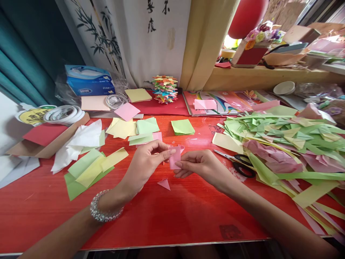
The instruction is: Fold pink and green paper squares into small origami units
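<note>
A small folded piece of pink paper (175, 159) is held upright between both hands above the red table. My left hand (151, 158) pinches its upper left edge with thumb and forefinger. At its lower right edge, the thumb and fingers of my right hand (198, 162) are closed on the same piece. Just below lies a little folded pink triangle (164, 184). Beyond the hands sits a stack of green paper squares (182, 127). Pale green squares (147, 126) and yellow sheets (122, 128) lie beyond my left hand.
Scissors (239, 162) with black handles lie right of my right hand. A large heap of green paper strips (283, 133) covers the table's right side. At the back stands a colourful folded-paper stack (165, 89). A blue tissue pack (90, 81) and a cardboard tray (45, 149) are at left.
</note>
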Action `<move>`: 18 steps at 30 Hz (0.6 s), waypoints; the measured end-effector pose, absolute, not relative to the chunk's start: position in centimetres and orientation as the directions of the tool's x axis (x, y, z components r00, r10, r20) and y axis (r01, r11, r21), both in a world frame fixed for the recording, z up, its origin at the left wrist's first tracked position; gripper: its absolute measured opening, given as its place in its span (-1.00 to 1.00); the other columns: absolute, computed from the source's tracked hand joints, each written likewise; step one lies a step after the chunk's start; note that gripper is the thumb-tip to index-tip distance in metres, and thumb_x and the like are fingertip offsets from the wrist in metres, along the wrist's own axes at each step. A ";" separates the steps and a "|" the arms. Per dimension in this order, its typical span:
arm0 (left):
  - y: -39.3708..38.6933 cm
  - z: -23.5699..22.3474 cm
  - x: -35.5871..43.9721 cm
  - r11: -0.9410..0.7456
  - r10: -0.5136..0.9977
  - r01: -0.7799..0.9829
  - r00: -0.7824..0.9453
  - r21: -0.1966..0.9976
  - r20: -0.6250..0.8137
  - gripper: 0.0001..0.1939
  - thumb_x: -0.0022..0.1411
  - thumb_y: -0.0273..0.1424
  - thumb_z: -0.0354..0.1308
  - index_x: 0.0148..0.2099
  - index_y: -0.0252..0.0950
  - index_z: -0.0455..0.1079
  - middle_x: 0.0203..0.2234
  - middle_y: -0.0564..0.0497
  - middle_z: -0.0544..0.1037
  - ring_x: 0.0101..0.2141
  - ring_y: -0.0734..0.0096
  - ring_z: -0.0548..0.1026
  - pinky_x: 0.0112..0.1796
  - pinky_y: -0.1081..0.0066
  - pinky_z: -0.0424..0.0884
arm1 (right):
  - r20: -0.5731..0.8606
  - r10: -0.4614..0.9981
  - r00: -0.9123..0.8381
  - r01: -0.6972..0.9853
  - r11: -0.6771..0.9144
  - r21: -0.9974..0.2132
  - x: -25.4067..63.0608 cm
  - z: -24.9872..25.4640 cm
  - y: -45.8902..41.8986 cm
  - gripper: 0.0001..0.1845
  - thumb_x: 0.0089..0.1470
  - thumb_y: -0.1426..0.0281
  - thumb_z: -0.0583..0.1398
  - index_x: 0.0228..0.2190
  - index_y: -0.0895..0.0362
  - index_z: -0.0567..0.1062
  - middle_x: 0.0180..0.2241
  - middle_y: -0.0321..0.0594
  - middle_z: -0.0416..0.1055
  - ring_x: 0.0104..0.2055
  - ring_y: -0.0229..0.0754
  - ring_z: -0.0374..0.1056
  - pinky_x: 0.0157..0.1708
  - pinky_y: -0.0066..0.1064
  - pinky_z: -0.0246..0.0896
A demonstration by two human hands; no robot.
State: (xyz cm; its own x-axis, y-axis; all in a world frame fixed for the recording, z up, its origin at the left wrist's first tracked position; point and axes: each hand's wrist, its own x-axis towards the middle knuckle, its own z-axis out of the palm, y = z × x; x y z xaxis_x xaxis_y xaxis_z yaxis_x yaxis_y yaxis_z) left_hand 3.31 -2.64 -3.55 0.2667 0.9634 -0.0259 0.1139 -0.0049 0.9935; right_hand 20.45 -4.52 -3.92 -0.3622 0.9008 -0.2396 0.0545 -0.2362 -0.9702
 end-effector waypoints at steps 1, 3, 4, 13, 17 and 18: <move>-2.6 -3.5 3.3 0.004 0.960 0.109 0.280 0.994 -0.034 -0.86 0.10 -0.34 0.19 -0.42 -0.31 0.37 -0.51 0.07 0.42 -0.42 0.46 0.35 -0.33 0.44 0.30 | -0.236 0.901 -0.363 0.057 -0.231 -0.971 20.5 -3.9 -4.5 -0.82 -0.03 0.33 0.23 -0.49 0.20 0.52 -0.53 -0.24 0.51 -0.44 -0.26 0.48 -0.34 -0.41 0.42; -2.6 -3.5 3.3 0.017 0.956 0.080 0.291 0.997 -0.040 -0.85 0.12 -0.34 0.17 -0.43 -0.30 0.36 -0.51 0.07 0.41 -0.42 0.46 0.35 -0.32 0.44 0.30 | -0.234 0.900 -0.369 0.062 -0.227 -0.972 20.5 -3.9 -4.5 -0.83 -0.03 0.33 0.23 -0.49 0.19 0.52 -0.53 -0.24 0.51 -0.45 -0.26 0.48 -0.35 -0.42 0.42; -2.6 -3.6 3.3 0.026 0.956 0.058 0.290 0.998 -0.042 -0.85 0.13 -0.34 0.16 -0.44 -0.30 0.35 -0.52 0.07 0.41 -0.42 0.47 0.35 -0.32 0.43 0.30 | -0.235 0.897 -0.373 0.062 -0.228 -0.972 20.6 -3.9 -4.5 -0.83 -0.03 0.33 0.23 -0.50 0.19 0.52 -0.54 -0.24 0.51 -0.46 -0.26 0.48 -0.35 -0.42 0.42; -2.2 -3.5 3.2 0.061 0.909 0.204 0.393 0.977 -0.139 -0.79 0.09 -0.27 0.17 -0.45 -0.32 0.37 -0.54 0.05 0.41 -0.45 0.43 0.37 -0.36 0.41 0.31 | -0.236 0.913 -0.333 0.057 -0.231 -0.971 20.5 -3.9 -4.2 -0.78 -0.03 0.28 0.23 -0.50 0.21 0.51 -0.54 -0.23 0.50 -0.47 -0.25 0.47 -0.36 -0.40 0.40; -2.3 -3.4 3.2 0.029 0.916 0.241 0.383 0.970 -0.122 -0.79 0.11 -0.28 0.14 -0.47 -0.32 0.36 -0.56 0.05 0.42 -0.47 0.44 0.37 -0.38 0.42 0.29 | -0.234 0.917 -0.322 0.068 -0.224 -0.972 20.5 -3.8 -4.2 -0.78 -0.01 0.28 0.22 -0.48 0.21 0.51 -0.51 -0.22 0.51 -0.47 -0.26 0.47 -0.37 -0.41 0.41; -2.3 -3.3 3.2 0.030 0.912 0.246 0.389 0.969 -0.127 -0.79 0.11 -0.28 0.14 -0.46 -0.31 0.35 -0.55 0.06 0.41 -0.46 0.44 0.37 -0.38 0.42 0.29 | -0.231 0.920 -0.316 0.065 -0.222 -0.973 20.5 -3.8 -4.2 -0.78 -0.01 0.28 0.22 -0.48 0.21 0.51 -0.51 -0.22 0.51 -0.46 -0.25 0.47 -0.36 -0.40 0.41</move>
